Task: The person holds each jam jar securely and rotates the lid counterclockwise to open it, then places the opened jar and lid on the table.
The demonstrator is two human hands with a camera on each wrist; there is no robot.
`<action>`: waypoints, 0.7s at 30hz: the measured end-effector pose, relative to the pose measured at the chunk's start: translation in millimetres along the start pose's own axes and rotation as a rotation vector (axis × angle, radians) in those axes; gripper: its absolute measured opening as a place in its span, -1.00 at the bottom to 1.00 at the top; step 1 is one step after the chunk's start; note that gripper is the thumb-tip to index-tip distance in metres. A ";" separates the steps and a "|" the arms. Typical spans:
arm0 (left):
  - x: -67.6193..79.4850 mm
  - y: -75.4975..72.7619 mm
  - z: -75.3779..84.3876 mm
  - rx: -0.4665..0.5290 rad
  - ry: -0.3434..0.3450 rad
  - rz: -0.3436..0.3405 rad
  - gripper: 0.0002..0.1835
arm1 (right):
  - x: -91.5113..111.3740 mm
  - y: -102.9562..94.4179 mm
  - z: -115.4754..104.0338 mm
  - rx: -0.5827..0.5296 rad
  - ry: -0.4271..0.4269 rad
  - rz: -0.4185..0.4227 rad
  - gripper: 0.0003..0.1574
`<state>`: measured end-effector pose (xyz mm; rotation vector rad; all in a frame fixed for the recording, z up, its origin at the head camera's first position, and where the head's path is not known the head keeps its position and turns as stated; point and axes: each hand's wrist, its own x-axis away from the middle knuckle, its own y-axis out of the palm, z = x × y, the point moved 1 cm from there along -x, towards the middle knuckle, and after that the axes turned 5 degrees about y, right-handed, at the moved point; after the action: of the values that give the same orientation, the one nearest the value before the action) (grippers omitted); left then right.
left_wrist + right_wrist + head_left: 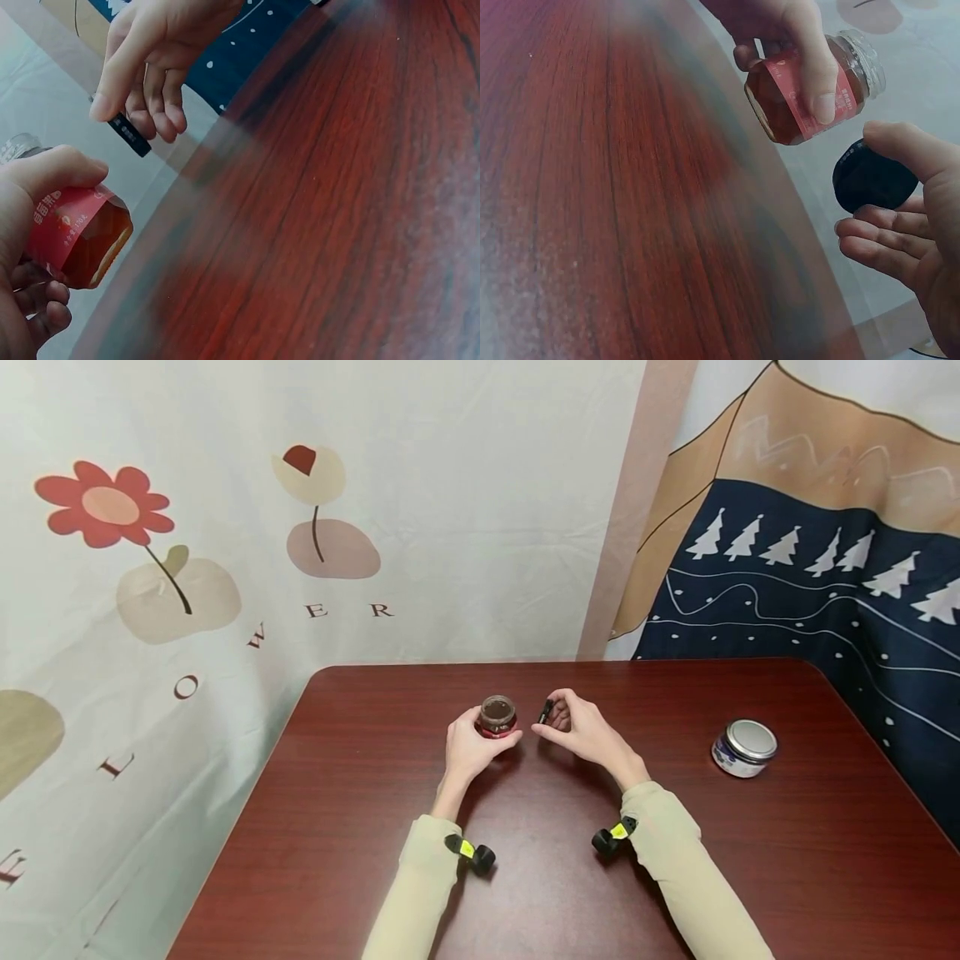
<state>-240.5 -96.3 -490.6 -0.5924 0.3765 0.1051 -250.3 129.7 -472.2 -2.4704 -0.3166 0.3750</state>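
Observation:
My left hand [471, 749] grips a glass jar [498, 718] with a red label, its open threaded mouth facing up. In the left wrist view the jar [86, 232] shows dark reddish contents through faceted glass. To its right, my right hand [588, 731] pinches a round black lid [546, 711] between thumb and fingers, held on edge and apart from the jar. The right wrist view shows the lid's [874, 180] flat face, with the hand's other fingers [877, 240] spread below it. Both jar and lid appear raised off the table.
On the right part of the brown wooden table [337, 860] stands a second jar [744, 748] with a silver lid and a blue and white label. A printed cloth [480, 510] hangs behind the table's far edge.

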 end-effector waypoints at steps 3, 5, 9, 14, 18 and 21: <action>-0.9 -0.2 -1.8 -0.006 -0.031 -0.002 -0.47 | -3.5 2.7 1.5 0.018 0.012 -0.007 -0.35; -1.3 0.2 -3.4 -0.012 -0.042 -0.002 -0.46 | -5.1 3.9 2.8 0.024 0.014 0.002 -0.36; -1.3 1.6 -7.0 -0.022 -0.056 0.001 -0.45 | -7.3 6.6 7.1 0.042 0.028 0.017 -0.37; -1.5 3.2 -11.1 -0.035 -0.083 0.004 -0.45 | -9.5 10.3 11.3 0.062 0.051 0.002 -0.37; -3.2 4.7 -13.1 -0.045 -0.085 0.001 -0.44 | -11.8 13.1 12.5 0.051 0.062 -0.012 -0.36; -4.8 5.4 -14.0 -0.050 -0.084 -0.002 -0.44 | -13.9 15.4 13.1 0.044 0.076 -0.022 -0.34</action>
<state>-250.5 -99.6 -502.3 -0.6356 0.2927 0.1374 -265.5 120.3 -489.0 -2.4293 -0.3004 0.2751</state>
